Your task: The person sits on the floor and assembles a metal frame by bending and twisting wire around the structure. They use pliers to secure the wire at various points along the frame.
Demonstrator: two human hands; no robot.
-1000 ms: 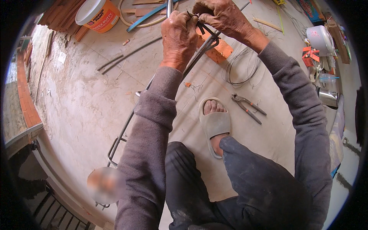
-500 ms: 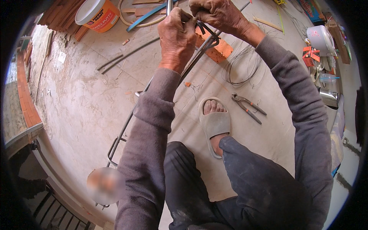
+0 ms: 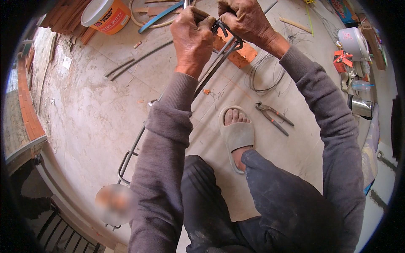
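A: Left hand point(image 3: 192, 40) is closing in a fist around the top of the steel rod bundle point(image 3: 213, 69); thumb side is facing the other hand. Confirm?

B: Confirmed. Right hand point(image 3: 244, 21) is also closed, gripping the dark tie wire point(image 3: 222, 29) where it is looping over the rods. Both hands are almost touching, knuckles facing each other.

A: Location of the bundle?

B: It is lying between the two hands at its upper end. Long axis is running diagonally, from the hands down and to the person's left, passing behind the left sleeve point(image 3: 168, 126) toward the floor point(image 3: 97, 109). A bent rectangular frame of rod point(image 3: 128, 158) is showing near the lower left part of the floor.

A: Which hand is nearer the wire?

B: Right hand is on the wire itself; left is just beside it, steadying the rods. The wire's loose end cannot be made out.

A: Surroundings?

B: Pliers point(image 3: 273, 118) are lying on the floor, right of the sandalled foot point(image 3: 236, 135), well apart from both hands. Wire coil point(image 3: 265, 71) is resting beyond them, an orange brick point(image 3: 242, 55) beneath the hands, a white bucket point(image 3: 105, 14) at the far left corner.
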